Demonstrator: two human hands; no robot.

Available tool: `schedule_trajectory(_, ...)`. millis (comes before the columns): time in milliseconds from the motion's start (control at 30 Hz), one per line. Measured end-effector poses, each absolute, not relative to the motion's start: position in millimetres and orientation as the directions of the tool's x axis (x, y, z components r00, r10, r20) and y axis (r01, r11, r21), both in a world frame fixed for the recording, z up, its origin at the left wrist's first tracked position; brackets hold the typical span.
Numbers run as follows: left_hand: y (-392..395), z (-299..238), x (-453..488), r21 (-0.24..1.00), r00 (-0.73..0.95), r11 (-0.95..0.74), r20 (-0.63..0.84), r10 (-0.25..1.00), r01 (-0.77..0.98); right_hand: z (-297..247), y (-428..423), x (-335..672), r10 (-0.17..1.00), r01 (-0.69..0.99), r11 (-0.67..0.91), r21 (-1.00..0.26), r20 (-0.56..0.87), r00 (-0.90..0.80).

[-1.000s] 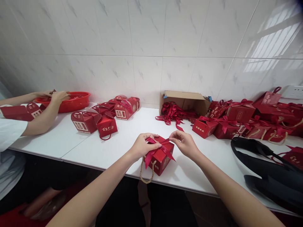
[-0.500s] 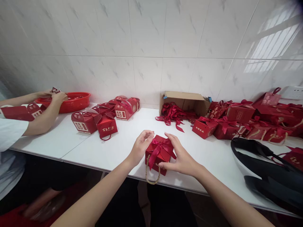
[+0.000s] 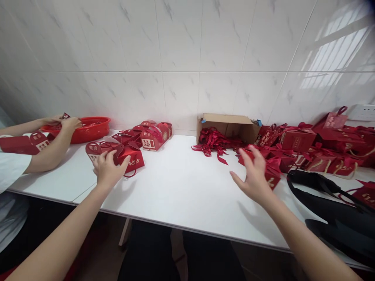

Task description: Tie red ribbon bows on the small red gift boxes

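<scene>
My left hand (image 3: 109,168) is stretched out to the left, fingers apart, its fingertips against a red handle-top gift box (image 3: 93,150); a second such box (image 3: 134,158) stands just right of its thumb. My right hand (image 3: 254,175) hovers open with spread fingers at the near edge of the row of ribbon-tied red boxes (image 3: 295,140). Right behind that hand sits a ribboned red box (image 3: 272,178), partly hidden by it. Neither hand holds anything.
On the white table (image 3: 181,187), an open cardboard box (image 3: 231,125) on its side spills red ribbons (image 3: 213,142). More untied red boxes (image 3: 154,136) stand at the back left. A co-worker's hands (image 3: 68,124) are at a red basin (image 3: 90,128). A black bag (image 3: 331,207) lies at the right.
Both hands tied the bow on a red box in front of me, then let go. The box has moved right to the ribboned row; my left hand has swung left to the untied boxes.
</scene>
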State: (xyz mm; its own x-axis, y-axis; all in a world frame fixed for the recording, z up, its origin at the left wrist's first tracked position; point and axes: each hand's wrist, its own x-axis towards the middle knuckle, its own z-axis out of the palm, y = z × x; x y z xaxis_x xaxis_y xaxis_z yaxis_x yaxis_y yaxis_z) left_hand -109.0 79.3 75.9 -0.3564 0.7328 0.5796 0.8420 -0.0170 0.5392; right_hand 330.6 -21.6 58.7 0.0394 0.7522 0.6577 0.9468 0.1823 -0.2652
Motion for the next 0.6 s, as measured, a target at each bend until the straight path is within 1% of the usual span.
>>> schedule_trajectory(33,84,71,-114,0.559,-0.353,-0.024,0.556,0.753,0.829,55,-9,324,0.801,0.938,0.213,-0.273,0.599,-0.007)
schedule_trajectory(67,88,67,-118,0.578,-0.347,-0.038,0.539,0.768,0.815,50,5,318,0.863,0.934,0.166,-0.315,0.504,0.016)
schedule_trajectory(100,92,62,-121,0.597,-0.342,-0.055,0.53,0.776,0.801,45,20,314,0.919,0.932,0.047,-0.36,0.381,0.101)
schedule_trajectory(133,95,58,-123,0.615,-0.34,-0.072,0.526,0.78,0.785,39,36,312,0.931,0.925,-0.024,-0.379,0.33,0.159)
schedule_trajectory(200,99,53,-127,0.647,-0.342,-0.107,0.528,0.778,0.755,27,63,312,0.926,0.907,-0.136,-0.4,0.274,0.26)
schedule_trajectory(333,107,50,-136,0.682,-0.36,-0.16,0.553,0.752,0.714,9,94,322,0.889,0.865,-0.293,-0.407,0.218,0.403)
schedule_trajectory(433,116,51,-140,0.733,-0.394,-0.185,0.54,0.743,0.655,3,99,326,0.888,0.867,-0.309,-0.391,0.207,0.41)
schedule_trajectory(500,122,53,-141,0.78,-0.418,-0.2,0.511,0.751,0.593,3,100,324,0.905,0.885,-0.274,-0.378,0.21,0.37)
schedule_trajectory(600,127,56,-137,0.83,-0.419,-0.219,0.465,0.78,0.513,13,101,317,0.93,0.918,-0.18,-0.354,0.244,0.277)
